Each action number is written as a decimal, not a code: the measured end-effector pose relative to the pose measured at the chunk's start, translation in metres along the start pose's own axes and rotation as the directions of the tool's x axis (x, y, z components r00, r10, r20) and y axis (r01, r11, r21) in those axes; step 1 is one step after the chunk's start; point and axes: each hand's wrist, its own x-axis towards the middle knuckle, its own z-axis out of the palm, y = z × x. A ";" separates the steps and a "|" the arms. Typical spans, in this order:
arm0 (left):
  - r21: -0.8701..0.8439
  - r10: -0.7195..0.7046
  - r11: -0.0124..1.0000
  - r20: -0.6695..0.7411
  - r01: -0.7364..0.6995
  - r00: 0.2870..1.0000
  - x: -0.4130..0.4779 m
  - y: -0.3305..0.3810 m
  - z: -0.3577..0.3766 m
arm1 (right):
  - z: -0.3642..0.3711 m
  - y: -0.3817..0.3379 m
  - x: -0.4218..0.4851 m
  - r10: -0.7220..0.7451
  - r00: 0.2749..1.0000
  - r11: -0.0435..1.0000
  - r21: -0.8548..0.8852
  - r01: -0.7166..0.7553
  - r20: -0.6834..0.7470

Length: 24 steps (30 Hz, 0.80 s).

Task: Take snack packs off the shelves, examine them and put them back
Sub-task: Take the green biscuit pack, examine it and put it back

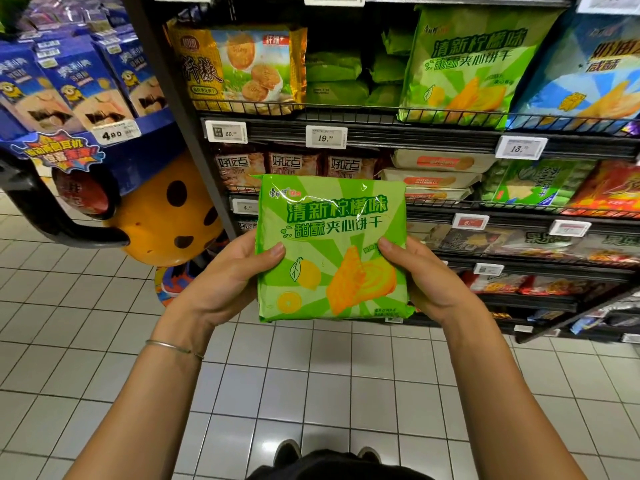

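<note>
A green lemon-biscuit snack pack [332,247] is held upright in front of the shelves, its printed front facing me. My left hand [228,275] grips its left edge, thumb on the front. My right hand [426,275] grips its right edge the same way. A matching green pack [474,64] stands on the upper shelf, with a dark gap [346,36] above more green packs to its left.
The black wire shelving [381,123] carries a yellow biscuit pack [239,67], a blue pack [588,71] and lower rows of snacks. A blue display stand [79,88] with an orange spotted figure [166,216] stands at left. White tiled floor [311,382] lies below.
</note>
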 end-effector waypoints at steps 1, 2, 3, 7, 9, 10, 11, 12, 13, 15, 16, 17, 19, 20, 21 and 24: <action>0.002 -0.006 1.000 -0.011 0.006 1.000 -0.001 -0.001 -0.001 | 0.000 0.000 0.000 0.001 1.000 1.000 -0.003 -0.001 -0.003; 0.005 -0.012 1.000 -0.022 0.012 1.000 -0.001 -0.002 -0.001 | 0.001 -0.001 -0.001 0.002 1.000 1.000 -0.006 -0.002 -0.004; 0.003 -0.016 1.000 -0.032 0.016 0.999 -0.001 -0.003 0.000 | 0.001 -0.001 -0.001 0.005 1.000 1.000 -0.006 -0.005 -0.006; -0.094 -0.042 0.995 -0.037 0.039 0.998 -0.002 -0.006 0.004 | 0.002 -0.005 -0.005 0.044 0.999 0.998 0.048 -0.042 -0.031; -0.092 -0.042 0.995 -0.058 0.036 0.997 -0.002 -0.009 0.007 | 0.002 -0.006 -0.006 0.050 0.998 0.996 0.069 -0.048 -0.024; -0.082 -0.034 0.996 -0.079 0.027 0.996 -0.001 -0.011 0.008 | 0.002 -0.005 -0.006 0.044 0.999 0.997 0.066 -0.042 -0.022; -0.076 -0.033 0.997 -0.099 0.025 0.995 0.000 -0.013 0.009 | 0.002 -0.005 -0.006 0.035 0.999 0.998 0.055 -0.033 -0.021; -0.075 -0.037 0.997 -0.112 0.028 0.993 0.000 -0.015 0.009 | 0.002 -0.004 -0.006 0.024 1.000 0.999 0.042 -0.024 -0.018; -0.079 -0.042 0.996 -0.119 0.032 0.992 0.001 -0.016 0.009 | 0.002 -0.003 -0.006 0.016 1.000 0.999 0.033 -0.016 -0.010; -0.094 -0.040 0.995 -0.129 0.028 0.991 0.001 -0.018 0.009 | 0.001 -0.002 -0.007 0.009 1.000 0.999 0.034 -0.009 0.007; -0.100 -0.037 0.995 -0.136 0.024 0.990 0.000 -0.018 0.010 | 0.000 -0.001 -0.007 0.009 1.000 0.999 0.039 -0.010 0.013; -0.111 -0.035 0.994 -0.140 0.019 0.990 0.000 -0.019 0.010 | -0.001 0.000 -0.007 0.011 1.000 0.999 0.045 -0.012 0.015; -0.138 -0.037 0.990 -0.143 0.017 0.989 0.000 -0.022 0.010 | -0.001 0.000 -0.008 0.018 1.000 0.998 0.053 -0.018 0.008; -0.151 -0.040 0.988 -0.143 0.018 0.989 0.000 -0.023 0.010 | 0.000 0.000 -0.008 0.020 1.000 0.998 0.053 -0.020 0.002; -0.161 -0.044 0.987 -0.144 0.021 0.989 0.000 -0.024 0.011 | 0.000 0.000 -0.009 0.021 1.000 0.998 0.053 -0.021 0.000; -0.201 -0.066 0.979 -0.139 0.037 0.988 -0.001 -0.029 0.011 | 0.004 -0.002 -0.010 0.025 1.000 0.998 0.050 -0.025 -0.009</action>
